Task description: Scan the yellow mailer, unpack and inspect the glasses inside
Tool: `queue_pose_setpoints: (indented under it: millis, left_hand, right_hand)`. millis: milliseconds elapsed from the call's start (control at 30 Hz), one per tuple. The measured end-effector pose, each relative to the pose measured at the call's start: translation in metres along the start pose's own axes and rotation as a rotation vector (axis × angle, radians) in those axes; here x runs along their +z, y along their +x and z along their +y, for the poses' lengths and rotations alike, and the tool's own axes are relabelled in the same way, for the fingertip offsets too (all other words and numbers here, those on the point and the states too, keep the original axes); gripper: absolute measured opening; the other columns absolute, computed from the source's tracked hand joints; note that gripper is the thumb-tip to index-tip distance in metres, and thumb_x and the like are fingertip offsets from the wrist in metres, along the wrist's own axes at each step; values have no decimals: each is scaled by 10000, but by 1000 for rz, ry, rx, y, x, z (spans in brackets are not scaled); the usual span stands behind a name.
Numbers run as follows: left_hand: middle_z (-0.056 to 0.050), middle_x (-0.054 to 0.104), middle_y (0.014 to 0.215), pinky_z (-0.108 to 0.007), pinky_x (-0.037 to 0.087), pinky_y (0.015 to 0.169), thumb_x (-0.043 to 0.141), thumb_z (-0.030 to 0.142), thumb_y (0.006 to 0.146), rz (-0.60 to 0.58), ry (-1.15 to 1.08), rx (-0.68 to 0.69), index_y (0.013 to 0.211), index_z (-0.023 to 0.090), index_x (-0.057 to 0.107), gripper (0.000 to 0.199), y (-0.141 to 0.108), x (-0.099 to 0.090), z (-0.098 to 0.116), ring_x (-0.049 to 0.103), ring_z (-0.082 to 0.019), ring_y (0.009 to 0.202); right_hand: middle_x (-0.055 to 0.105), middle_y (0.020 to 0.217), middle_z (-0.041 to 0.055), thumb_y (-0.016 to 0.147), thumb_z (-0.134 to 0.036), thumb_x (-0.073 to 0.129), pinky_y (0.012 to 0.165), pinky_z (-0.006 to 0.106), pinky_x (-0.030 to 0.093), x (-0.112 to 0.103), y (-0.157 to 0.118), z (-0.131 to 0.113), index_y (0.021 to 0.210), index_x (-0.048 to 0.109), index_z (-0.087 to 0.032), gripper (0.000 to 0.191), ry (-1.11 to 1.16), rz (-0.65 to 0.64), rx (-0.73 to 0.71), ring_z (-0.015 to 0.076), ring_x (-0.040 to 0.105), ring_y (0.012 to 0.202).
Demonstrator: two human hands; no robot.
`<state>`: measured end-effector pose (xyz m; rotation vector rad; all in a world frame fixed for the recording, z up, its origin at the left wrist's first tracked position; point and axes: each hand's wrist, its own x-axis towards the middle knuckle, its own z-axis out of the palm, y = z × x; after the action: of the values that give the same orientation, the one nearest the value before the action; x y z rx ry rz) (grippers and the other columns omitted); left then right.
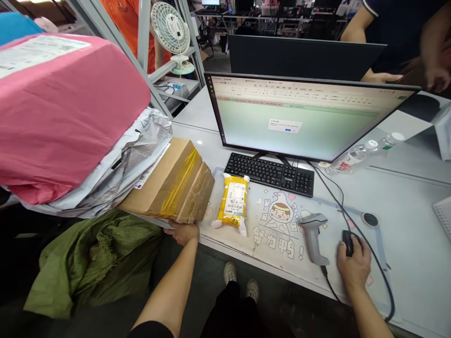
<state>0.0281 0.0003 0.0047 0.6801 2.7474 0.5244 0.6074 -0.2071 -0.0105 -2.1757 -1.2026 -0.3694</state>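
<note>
My right hand (354,263) curls over a black computer mouse (348,241) at the desk's right side. At the front edge of the desk, my left hand (183,233) grips the lower edge of a cardboard box (176,183) banded with yellow tape; some fingers are hidden beneath it. Grey plastic mailer bags (120,164) and a large pink parcel (70,108) are piled against that box. Between my hands lie a yellow package (232,201) with a white label and a grey barcode scanner (313,239), its cable running off the desk.
A monitor (299,122) showing a spreadsheet and a dialog stands behind a black keyboard (269,172). Plastic bottles (352,157) lean near its right corner. Green cloth (95,263) hangs below the parcels. A fan (171,28) sits on a metal rack. Other people stand beyond.
</note>
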Motion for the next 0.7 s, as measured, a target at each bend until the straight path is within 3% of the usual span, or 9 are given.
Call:
queue_pose_setpoints:
  millis: [367, 700]
  left_hand:
    - [-375, 386, 1624, -604, 597, 987, 634, 308, 976, 11, 5, -4, 1666, 101, 286, 799, -1, -2, 1, 670, -507, 1304]
    - [-346, 271, 1750, -599, 603, 1022, 701, 305, 941, 34, -1, -5, 1686, 157, 307, 855, 5, 7, -5, 664, -491, 1342]
  right_hand:
    - [572, 1533, 292, 1002, -470, 613, 1176, 609, 487, 4, 1, 7, 1456, 672, -74, 606, 16, 7, -61, 416, 560, 1421]
    - [611, 1520, 266, 940, -431, 663, 1132, 601, 525, -2, -1, -3, 1401, 723, -97, 572, 8, -2, 2, 434, 613, 1372]
